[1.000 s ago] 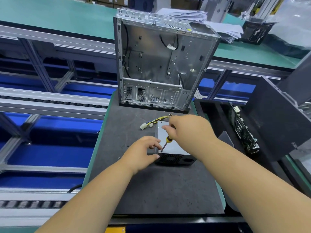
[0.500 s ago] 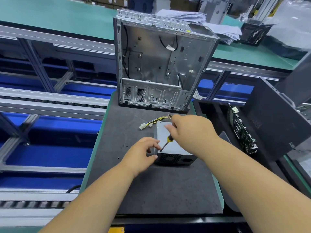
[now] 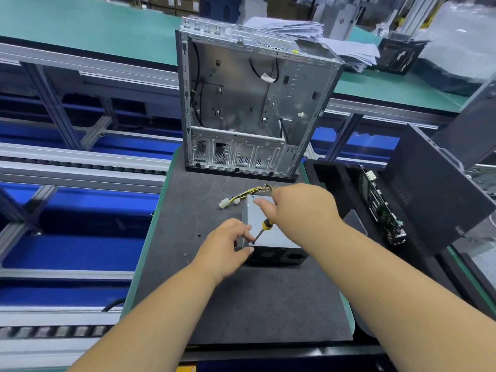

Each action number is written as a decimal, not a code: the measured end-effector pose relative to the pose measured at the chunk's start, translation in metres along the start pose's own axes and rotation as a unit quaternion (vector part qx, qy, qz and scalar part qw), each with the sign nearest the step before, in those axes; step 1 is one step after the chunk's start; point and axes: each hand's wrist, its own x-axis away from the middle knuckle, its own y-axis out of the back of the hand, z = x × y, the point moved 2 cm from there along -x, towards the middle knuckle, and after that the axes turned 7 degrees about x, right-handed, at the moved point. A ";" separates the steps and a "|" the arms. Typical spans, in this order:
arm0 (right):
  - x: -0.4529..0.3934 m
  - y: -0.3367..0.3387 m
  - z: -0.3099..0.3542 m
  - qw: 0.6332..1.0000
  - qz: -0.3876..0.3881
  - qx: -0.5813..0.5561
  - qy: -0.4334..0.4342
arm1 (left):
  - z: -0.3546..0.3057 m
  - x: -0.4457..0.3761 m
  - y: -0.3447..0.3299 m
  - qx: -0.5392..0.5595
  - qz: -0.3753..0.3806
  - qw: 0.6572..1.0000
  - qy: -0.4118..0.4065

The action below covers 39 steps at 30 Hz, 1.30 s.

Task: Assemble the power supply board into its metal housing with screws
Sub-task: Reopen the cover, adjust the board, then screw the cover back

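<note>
1. Since a second ago, little shifts: my right hand [image 3: 300, 210] keeps its grip on the screwdriver [image 3: 261, 230].
2. Open computer case [image 3: 252, 103] stands upright at the mat's [image 3: 241, 304] far end.
3. Power supply housing [image 3: 271, 234] lies on the mat, wires [image 3: 247, 194] trailing behind.
4. My left hand [image 3: 228, 245] grips the housing's near-left corner.
5. Screwdriver tip touches the housing's top by my left fingers [image 3: 245, 233].

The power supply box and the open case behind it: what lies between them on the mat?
In the head view, the cable bundle and bare mat.
</note>
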 end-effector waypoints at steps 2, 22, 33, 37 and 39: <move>0.002 -0.001 0.003 1.000 -0.005 0.000 -0.020 | -0.001 -0.001 -0.002 -0.007 -0.011 1.000 -0.001; -0.001 0.002 0.002 0.987 0.011 -0.148 0.058 | -0.004 -0.003 -0.002 -0.045 -0.023 0.999 0.013; 0.005 -0.003 -0.002 0.991 -0.015 -0.121 0.058 | -0.003 -0.003 -0.002 -0.027 -0.023 0.999 0.015; 0.004 0.002 -0.003 0.985 -0.028 -0.149 0.085 | -0.002 -0.003 -0.002 -0.025 -0.022 0.999 0.019; 0.002 0.001 -0.003 0.989 -0.029 -0.116 0.084 | -0.002 -0.003 -0.002 -0.025 -0.020 0.999 0.020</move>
